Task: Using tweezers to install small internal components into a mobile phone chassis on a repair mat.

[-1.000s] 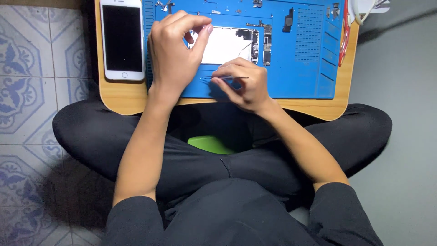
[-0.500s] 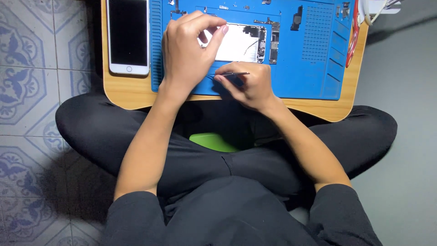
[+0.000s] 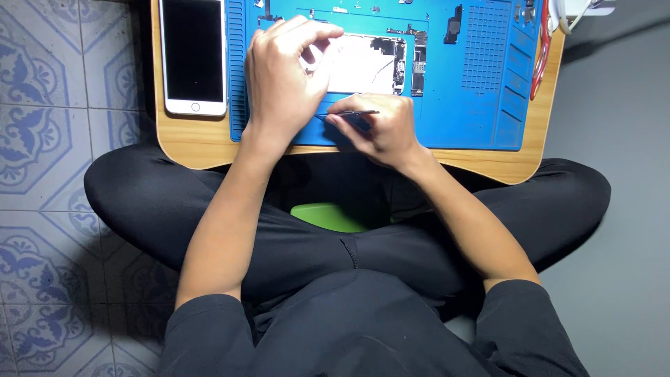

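An opened phone body (image 3: 373, 63) with exposed circuit parts lies on a blue repair mat (image 3: 460, 119). My left hand (image 3: 283, 73) rests on its left end, fingers curled over the edge and holding it down. Just below it, my right hand (image 3: 380, 129) pinches thin metal tweezers (image 3: 352, 115) that lie almost flat, tips pointing left toward my left hand. What the tips touch is hidden.
The mat sits on a small wooden lap table (image 3: 188, 143) over my crossed legs. A white phone screen (image 3: 193, 56) lies face up at the table's left. Small dark parts (image 3: 453, 14) and a red-and-white cable (image 3: 544, 42) lie at the mat's right. Patterned tiles cover the floor at left.
The view has drifted, so the table sits slightly further right in frame. My left fingers have curled further over the phone's end; my right hand stays on the tweezers.
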